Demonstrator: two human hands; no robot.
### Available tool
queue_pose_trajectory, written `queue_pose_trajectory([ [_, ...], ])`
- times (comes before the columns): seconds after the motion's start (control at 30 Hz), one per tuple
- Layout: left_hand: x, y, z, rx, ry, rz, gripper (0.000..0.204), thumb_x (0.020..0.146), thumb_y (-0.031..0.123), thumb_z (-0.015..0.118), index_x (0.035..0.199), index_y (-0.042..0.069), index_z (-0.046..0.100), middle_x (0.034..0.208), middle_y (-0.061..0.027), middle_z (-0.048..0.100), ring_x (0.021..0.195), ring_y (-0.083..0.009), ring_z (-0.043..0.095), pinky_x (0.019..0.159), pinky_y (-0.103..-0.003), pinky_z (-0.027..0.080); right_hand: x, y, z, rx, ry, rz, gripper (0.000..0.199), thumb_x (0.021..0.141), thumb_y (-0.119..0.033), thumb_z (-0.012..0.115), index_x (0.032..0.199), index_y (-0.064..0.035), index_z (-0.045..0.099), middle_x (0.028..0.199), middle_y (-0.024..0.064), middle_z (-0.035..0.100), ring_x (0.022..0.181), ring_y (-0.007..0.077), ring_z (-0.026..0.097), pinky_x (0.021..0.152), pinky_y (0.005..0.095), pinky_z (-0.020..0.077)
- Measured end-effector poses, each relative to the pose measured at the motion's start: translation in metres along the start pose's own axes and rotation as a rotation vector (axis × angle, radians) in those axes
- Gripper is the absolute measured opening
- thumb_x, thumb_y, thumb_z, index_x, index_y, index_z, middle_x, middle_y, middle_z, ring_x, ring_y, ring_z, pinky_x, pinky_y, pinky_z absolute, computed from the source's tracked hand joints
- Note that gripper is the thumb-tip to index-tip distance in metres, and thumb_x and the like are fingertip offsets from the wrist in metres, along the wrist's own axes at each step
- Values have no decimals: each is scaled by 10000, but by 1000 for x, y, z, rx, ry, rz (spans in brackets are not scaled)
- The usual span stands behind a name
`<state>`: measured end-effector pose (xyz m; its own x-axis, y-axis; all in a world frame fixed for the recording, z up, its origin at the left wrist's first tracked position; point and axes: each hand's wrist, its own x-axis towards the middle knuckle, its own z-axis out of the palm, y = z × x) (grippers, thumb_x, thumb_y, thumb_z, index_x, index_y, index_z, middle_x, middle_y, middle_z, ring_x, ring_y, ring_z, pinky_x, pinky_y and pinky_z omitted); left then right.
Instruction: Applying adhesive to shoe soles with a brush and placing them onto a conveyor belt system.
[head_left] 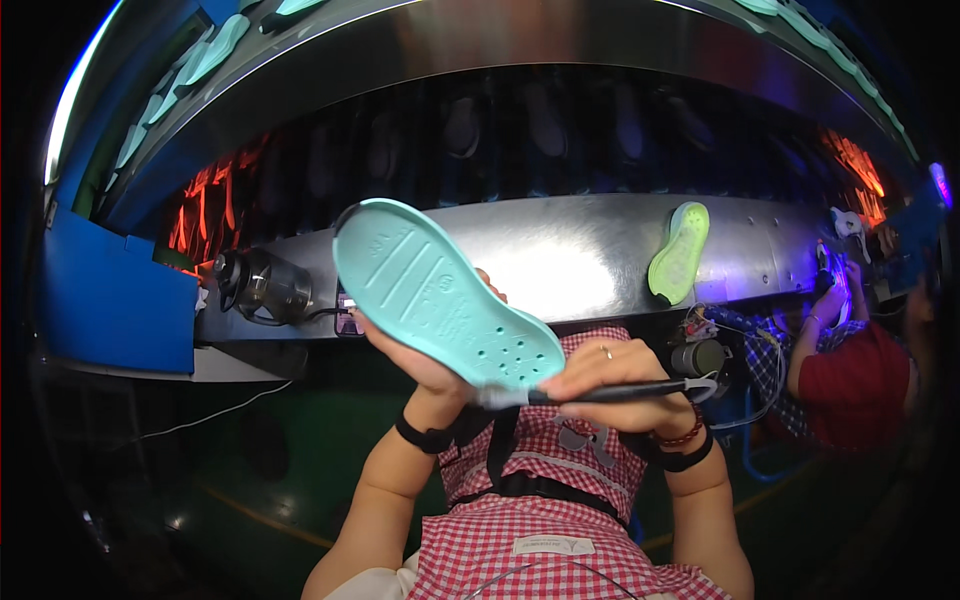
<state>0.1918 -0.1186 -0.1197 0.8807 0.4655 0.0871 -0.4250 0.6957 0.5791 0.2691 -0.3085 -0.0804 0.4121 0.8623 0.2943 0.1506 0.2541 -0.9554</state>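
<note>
My left hand (418, 362) holds a turquoise shoe sole (425, 290) from beneath, its flat face with ridges and small holes turned up. The fingers wrap round its edges, and a few fingertips show past the far side. In my right hand (622, 375) is a brush (650, 390) with a black handle, gripped between thumb and fingers. A pale cord or tube runs from the handle's right end. The brush's blurred tip lies at the sole's near edge, close to the holes; whether it touches cannot be told.
A pale green sole (682, 255) lies on the metal bench (480, 235). At left stand a clear jug (265, 288) with a black lid and a phone (347, 318). Dim soles line the dark conveyor (460, 130) beyond. A co-worker (850, 375) works at right, beside a tin (697, 358).
</note>
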Motion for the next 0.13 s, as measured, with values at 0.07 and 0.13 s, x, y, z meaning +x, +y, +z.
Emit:
queue_pose_trajectory([
  [0.07,2,5,8,10,116,-13,944,736,778,73,1208,43,429,956,-196,566,804,-309,578,718,-415,487,-6,-3,-8,118,-41,10,240,668,-5,713,903,-41,674,867,89,673,792,193,627,743,289,473],
  [0.13,3,7,11,-10,207,-40,953,729,786,79,1215,44,426,973,-196,564,832,-322,573,739,-425,481,-9,-2,-10,160,8,-13,239,674,0,706,907,-45,675,876,90,673,799,199,627,747,297,471],
])
